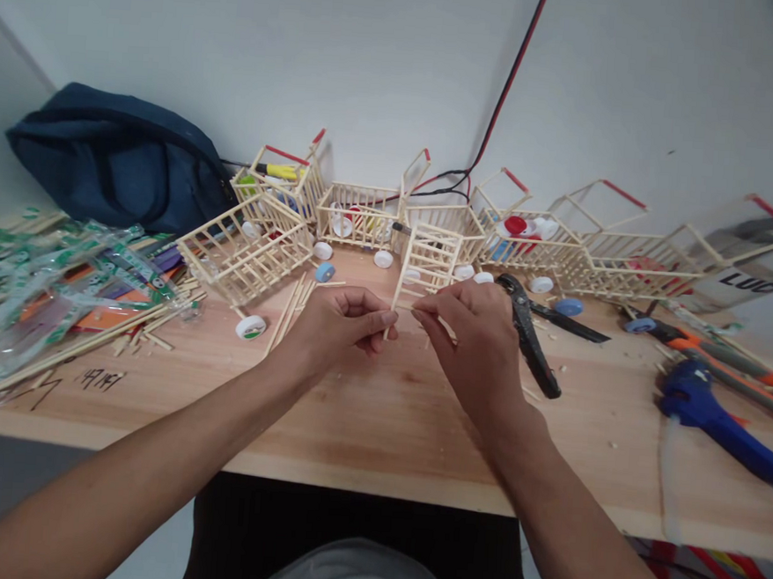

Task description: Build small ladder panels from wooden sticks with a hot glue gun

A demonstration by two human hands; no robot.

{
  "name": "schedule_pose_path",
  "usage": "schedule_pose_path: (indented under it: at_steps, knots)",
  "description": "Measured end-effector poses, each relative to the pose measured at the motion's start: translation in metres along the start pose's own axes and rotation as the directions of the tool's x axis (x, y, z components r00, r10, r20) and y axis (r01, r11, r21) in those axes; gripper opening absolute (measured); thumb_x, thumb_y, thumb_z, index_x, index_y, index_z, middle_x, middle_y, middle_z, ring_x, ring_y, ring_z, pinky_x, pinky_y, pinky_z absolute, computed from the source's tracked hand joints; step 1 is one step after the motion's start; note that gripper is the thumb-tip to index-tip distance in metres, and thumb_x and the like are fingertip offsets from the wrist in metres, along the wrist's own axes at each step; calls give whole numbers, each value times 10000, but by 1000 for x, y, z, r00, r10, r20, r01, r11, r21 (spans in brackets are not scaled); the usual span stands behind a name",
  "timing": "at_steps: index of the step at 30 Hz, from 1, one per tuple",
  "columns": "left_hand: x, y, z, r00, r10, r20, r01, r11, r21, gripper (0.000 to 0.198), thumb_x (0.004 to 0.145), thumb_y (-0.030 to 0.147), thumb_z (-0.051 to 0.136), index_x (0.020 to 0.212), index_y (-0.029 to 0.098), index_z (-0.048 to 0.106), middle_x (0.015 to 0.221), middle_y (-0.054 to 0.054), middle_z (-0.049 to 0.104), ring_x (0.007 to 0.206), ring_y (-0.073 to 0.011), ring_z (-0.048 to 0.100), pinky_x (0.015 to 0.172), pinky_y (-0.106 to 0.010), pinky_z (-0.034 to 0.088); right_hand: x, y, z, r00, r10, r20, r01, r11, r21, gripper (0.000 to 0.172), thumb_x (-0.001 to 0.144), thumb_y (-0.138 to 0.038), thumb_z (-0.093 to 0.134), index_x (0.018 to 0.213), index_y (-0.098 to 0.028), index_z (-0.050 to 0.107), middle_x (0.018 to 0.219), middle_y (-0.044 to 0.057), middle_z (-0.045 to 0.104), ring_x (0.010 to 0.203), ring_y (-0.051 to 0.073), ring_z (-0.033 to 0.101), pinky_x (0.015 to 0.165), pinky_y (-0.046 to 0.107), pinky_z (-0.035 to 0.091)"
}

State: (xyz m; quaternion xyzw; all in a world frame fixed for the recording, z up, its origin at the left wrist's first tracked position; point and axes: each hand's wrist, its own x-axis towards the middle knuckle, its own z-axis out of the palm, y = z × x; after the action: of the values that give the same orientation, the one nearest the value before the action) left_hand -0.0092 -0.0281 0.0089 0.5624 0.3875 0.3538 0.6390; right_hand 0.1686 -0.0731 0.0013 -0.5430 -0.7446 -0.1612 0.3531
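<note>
Near the middle of the table, my left hand (351, 315) pinches the lower end of a ladder-like panel of thin wooden sticks (431, 248). The panel stands tilted away from me, in front of the miniature carts. Just to its right, my right hand (473, 331) is closed, thumb and index fingertips together close to the panel's lower edge. Whatever is between those fingertips is too small to make out. Behind the panel are miniature stick carts with red handles, one of them a cart (358, 217) holding bottle caps. A nearer cart (247, 249) on bottle-cap wheels sits to the left.
Loose sticks and green-white wrappers (62, 284) cover the left side, below a dark blue bag (121, 161). Black-handled cutters (530, 335) lie right of my right hand. Farther right are a blue glue gun (715, 418), orange-grey pliers (726, 362) and a clear container (745, 279).
</note>
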Motion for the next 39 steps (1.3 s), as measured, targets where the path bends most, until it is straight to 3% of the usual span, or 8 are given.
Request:
schedule_pose_path:
  at_steps: [39]
  knots:
    - [-1,0,1,999,23,43,-22,999,-31,259,723,367,767,709,136,649,697,-12,666,544,-70,547,548,-203,481,0,-2,-3,996,24,-86,-24,1000,2,162,921,-269,577,816,-212,687,844,58,565,829,209,492,738,360,374]
